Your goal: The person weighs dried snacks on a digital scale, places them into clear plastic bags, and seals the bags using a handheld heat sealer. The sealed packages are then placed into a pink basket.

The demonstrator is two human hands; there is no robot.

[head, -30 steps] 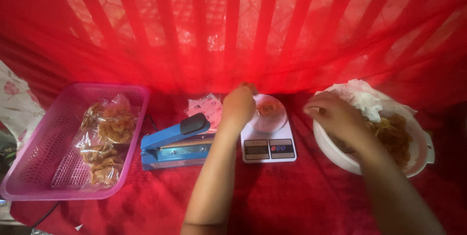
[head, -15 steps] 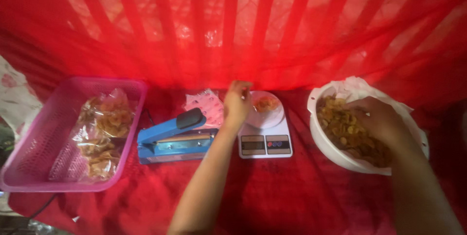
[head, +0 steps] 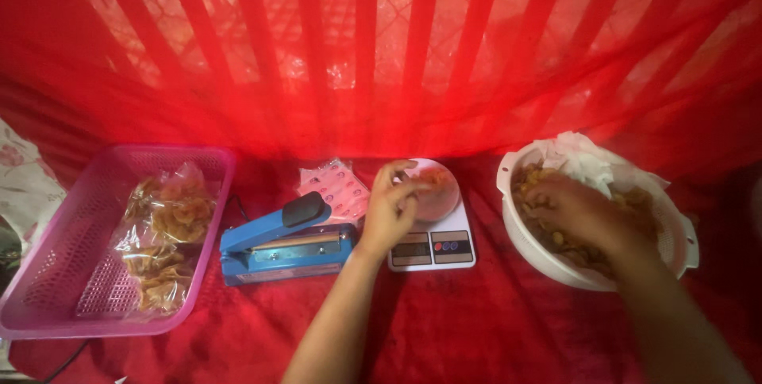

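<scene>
Clear plastic bag of chips (head: 432, 191) sat on white scale (head: 432, 246), centre of red cloth; left hand (head: 390, 205) pinched its rim; right hand (head: 583, 211) dug in white bowl (head: 540, 253) w/ chips, grip unclear; blue sealer (head: 286, 245), pink basket (head: 55, 273) to left.

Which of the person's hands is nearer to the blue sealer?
Left. The left hand rests at the scale, just right of the blue sealer; the right hand is in the white bowl, far right.
</scene>
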